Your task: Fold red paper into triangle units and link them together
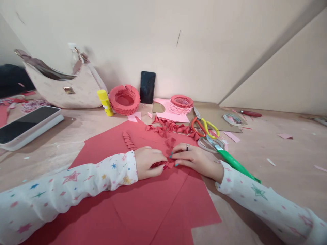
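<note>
My left hand [148,163] is closed around a short strip of folded red paper pieces [156,164], mostly hidden under its fingers. Opposite it, my right hand [196,159] has its fingertips on a small folded red paper piece [170,165] at the strip's right end. Both hands rest over large red paper sheets [153,200]. Another interlocked red strip [128,141] lies behind my left hand. Loose folded red triangles [171,127] are heaped beyond the fingers, one of them [170,142] close to my right hand.
Orange-and-yellow scissors [204,126] and a green-handled cutter [237,166] lie beside tape rolls [232,119] at right. Behind stand a yellow glue stick [105,102], red paper ring [124,99], pink-and-red ring [181,104] and black phone [147,87]. A handbag [63,90] and white-cased phone [30,126] are left.
</note>
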